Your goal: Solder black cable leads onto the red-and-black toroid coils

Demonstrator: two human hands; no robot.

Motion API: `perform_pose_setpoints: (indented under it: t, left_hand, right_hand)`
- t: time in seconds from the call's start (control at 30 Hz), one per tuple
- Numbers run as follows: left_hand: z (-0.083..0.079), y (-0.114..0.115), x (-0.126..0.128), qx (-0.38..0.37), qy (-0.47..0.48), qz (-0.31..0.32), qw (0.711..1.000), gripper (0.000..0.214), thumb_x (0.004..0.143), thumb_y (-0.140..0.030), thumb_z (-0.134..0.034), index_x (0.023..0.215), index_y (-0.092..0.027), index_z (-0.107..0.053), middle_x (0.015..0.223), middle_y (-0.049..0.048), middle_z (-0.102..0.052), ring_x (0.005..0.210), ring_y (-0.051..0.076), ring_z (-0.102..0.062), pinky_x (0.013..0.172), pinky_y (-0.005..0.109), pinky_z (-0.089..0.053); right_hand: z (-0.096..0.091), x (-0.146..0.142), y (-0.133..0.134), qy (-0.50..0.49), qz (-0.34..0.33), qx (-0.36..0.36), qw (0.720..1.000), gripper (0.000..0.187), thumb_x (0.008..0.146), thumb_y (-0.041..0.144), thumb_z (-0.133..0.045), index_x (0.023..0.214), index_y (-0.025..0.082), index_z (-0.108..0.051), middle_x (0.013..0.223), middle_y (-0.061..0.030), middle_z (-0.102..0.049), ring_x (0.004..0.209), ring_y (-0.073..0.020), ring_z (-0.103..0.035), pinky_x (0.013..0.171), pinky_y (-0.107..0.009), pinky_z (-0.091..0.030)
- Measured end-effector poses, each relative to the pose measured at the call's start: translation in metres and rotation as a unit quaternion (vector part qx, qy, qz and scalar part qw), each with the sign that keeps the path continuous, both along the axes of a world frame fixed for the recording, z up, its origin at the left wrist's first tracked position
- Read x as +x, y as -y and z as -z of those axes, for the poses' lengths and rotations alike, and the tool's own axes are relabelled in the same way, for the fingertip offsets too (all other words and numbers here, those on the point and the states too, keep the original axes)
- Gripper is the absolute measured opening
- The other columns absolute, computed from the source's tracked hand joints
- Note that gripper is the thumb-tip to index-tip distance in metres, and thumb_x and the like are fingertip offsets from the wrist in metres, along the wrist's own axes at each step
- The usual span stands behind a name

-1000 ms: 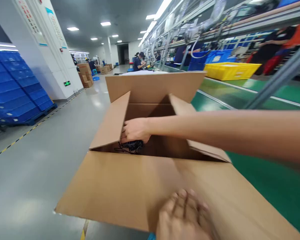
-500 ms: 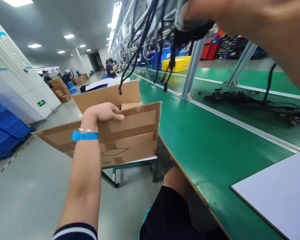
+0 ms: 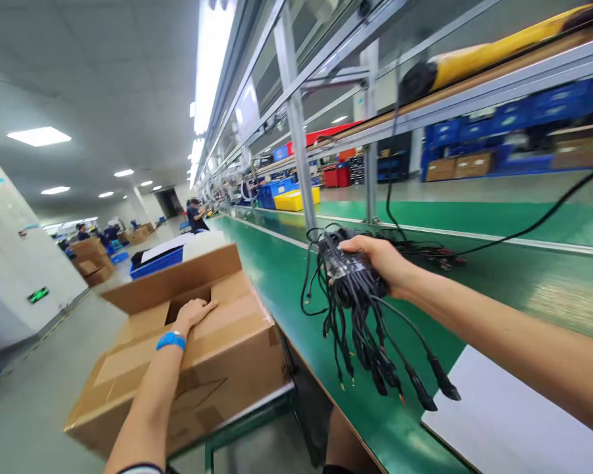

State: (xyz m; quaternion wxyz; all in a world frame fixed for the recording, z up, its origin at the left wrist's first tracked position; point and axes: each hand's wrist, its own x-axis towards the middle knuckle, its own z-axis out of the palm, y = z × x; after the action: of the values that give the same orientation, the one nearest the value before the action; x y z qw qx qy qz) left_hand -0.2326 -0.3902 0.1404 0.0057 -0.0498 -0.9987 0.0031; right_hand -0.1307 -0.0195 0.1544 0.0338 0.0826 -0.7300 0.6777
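My right hand (image 3: 375, 260) is closed around a bundle of black cables (image 3: 358, 283), held over the green workbench. Clear plastic wraps the bundle's middle, and loose ends with connectors hang down. My left hand (image 3: 195, 315) lies on the folded-down flap of a cardboard box (image 3: 227, 375), its fingers stretched out near the gap in the top. The box's far flap (image 3: 178, 280) stands up. Through the gap the inside looks dark, and what it holds cannot be seen.
The green workbench (image 3: 296, 322) runs along my right, with a white board (image 3: 514, 415) near me. More black cables (image 3: 435, 253) lie behind the bundle. Metal posts (image 3: 299, 125) carry a shelf above. A yellow bin (image 3: 296, 199) and a person (image 3: 196, 214) are farther off.
The near box flap has gone from raised to folded down, with my left hand now on top of it. My right hand has lowered the cable bundle towards the bench. The view has tilted up.
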Motion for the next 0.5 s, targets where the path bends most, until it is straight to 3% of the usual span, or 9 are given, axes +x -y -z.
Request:
perform_pose_setpoints:
  t: [0.13, 0.2, 0.3, 0.37, 0.43, 0.5]
  left_hand:
    - [0.002, 0.002, -0.023, 0.002, -0.063, 0.007, 0.998, 0.031, 0.093, -0.036, -0.057, 0.115, -0.014, -0.060, 0.114, 0.0089, -0.063, 0.098, 0.022, -0.062, 0.085, 0.043, -0.052]
    - [-0.003, 0.001, -0.023, 0.025, -0.110, 0.012, 0.994, 0.027, 0.094, -0.032, -0.052, 0.110, -0.013, -0.062, 0.113, 0.0129, -0.063, 0.101, 0.026, -0.061, 0.089, 0.045, -0.048]
    - [0.000, -0.015, 0.011, 0.082, -0.180, 0.029, 0.980, 0.035, 0.096, -0.031, -0.037, 0.116, -0.014, -0.061, 0.121, 0.0158, -0.062, 0.110, 0.030, -0.057, 0.095, 0.042, -0.043]
    - [0.014, -0.040, 0.053, 0.143, -0.182, 0.080, 0.970, 0.038, 0.097, -0.038, -0.035, 0.116, -0.022, -0.063, 0.115, 0.0080, -0.067, 0.104, 0.023, -0.061, 0.091, 0.034, -0.047]
    - [0.037, -0.078, 0.098, 0.360, -0.039, 0.229, 0.903, 0.035, 0.093, -0.045, -0.046, 0.105, -0.022, -0.070, 0.101, 0.0084, -0.072, 0.095, 0.024, -0.065, 0.085, 0.034, -0.050]
    - [0.064, -0.124, 0.133, 0.505, 0.174, 0.320, 0.782, 0.047, 0.089, -0.050, -0.054, 0.124, -0.021, -0.063, 0.114, 0.0122, -0.070, 0.100, 0.026, -0.066, 0.087, 0.038, -0.051]
  right_hand:
    - [0.004, -0.016, 0.009, -0.023, 0.021, 0.013, 0.999, 0.041, 0.080, 0.044, -0.033, 0.083, 0.013, -0.060, 0.070, -0.0126, -0.069, 0.066, -0.0228, -0.069, 0.064, -0.032, -0.059]
    - [0.004, -0.027, 0.012, -0.024, 0.024, 0.046, 0.998, 0.045, 0.084, 0.045, -0.027, 0.087, 0.013, -0.059, 0.075, -0.0133, -0.070, 0.070, -0.0229, -0.069, 0.067, -0.032, -0.058]
    - [0.005, -0.040, 0.012, -0.011, 0.018, 0.136, 0.990, 0.046, 0.086, 0.048, -0.029, 0.091, 0.012, -0.058, 0.081, -0.0149, -0.070, 0.070, -0.0234, -0.068, 0.064, -0.033, -0.057]
    - [0.004, -0.043, 0.011, -0.005, 0.010, 0.214, 0.977, 0.044, 0.082, 0.050, -0.041, 0.096, 0.012, -0.058, 0.085, -0.0141, -0.071, 0.070, -0.0239, -0.067, 0.061, -0.032, -0.054]
    - [0.001, -0.040, 0.010, -0.010, 0.010, 0.299, 0.954, 0.052, 0.073, 0.050, -0.058, 0.109, 0.012, -0.056, 0.092, -0.0123, -0.070, 0.077, -0.0249, -0.067, 0.064, -0.031, -0.052]
    - [-0.005, -0.033, 0.011, -0.022, 0.017, 0.386, 0.922, 0.075, 0.063, 0.047, -0.070, 0.126, 0.012, -0.048, 0.099, -0.0119, -0.069, 0.085, -0.0274, -0.066, 0.069, -0.031, -0.050]
